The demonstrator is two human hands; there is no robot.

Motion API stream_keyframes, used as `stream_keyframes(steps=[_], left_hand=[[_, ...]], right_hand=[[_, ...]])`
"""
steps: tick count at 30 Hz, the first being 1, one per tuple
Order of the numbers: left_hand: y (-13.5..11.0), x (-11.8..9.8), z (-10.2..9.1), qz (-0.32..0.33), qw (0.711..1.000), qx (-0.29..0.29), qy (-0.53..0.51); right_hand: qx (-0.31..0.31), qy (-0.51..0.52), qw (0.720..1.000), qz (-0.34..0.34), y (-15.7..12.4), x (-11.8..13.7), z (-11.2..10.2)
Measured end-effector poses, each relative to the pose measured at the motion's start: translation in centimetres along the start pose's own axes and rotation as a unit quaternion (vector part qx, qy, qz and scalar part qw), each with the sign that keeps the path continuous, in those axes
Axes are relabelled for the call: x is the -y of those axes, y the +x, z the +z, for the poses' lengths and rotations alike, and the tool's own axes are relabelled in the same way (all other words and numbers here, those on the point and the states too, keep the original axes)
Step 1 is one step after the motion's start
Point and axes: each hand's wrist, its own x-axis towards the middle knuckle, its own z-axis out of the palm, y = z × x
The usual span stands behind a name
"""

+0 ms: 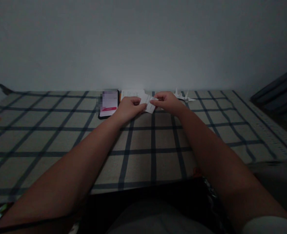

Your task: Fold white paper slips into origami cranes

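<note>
Upper centre of frame: left hand (129, 109) and right hand (170, 102) both pinch printed paper (151, 108); smartphone (109, 101) left, origami crane (186, 98) right.

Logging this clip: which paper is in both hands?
The small sheet pinched between left hand and right hand; the other sheet lies beside the phone, the spiky folded paper farther right.

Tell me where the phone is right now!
In the head view, the phone lies left of the middle on the checked cloth, near the wall and just left of the left hand, which pinches white paper.
</note>
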Motion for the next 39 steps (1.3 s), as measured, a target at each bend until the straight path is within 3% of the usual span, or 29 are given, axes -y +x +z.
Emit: stream_keyframes(steps=[7, 13, 18, 23, 29, 39], left_hand=[[0.1, -0.3, -0.3, -0.016, 0.999, -0.035, -0.022], [0.4, 0.4, -0.3, -0.013, 0.998, -0.003, -0.061], [0.3, 0.0, -0.4, -0.035, 0.995, -0.01, -0.088], [0.3, 0.0, -0.3, -0.066, 0.982, 0.007, -0.177], [0.1, 0.0, 0.1, -0.02, 0.996, 0.043, -0.069], [0.3, -0.3, -0.4, -0.057, 0.996, 0.0, -0.074]], right_hand=[[-0.029, 0.038, 0.999, 0.013, -0.1, -0.1, -1.0], [-0.035, 0.061, 0.997, 0.011, -0.1, -0.4, -1.3], [-0.053, 0.094, 0.994, 0.019, -0.1, -0.4, -1.3], [-0.044, 0.09, 0.995, 0.013, -0.1, -0.2, -1.3], [-0.019, 0.055, 0.998, 0.001, -0.1, -0.1, -1.1], [-0.058, 0.026, 0.998, 0.02, -0.1, -0.6, -1.3]])
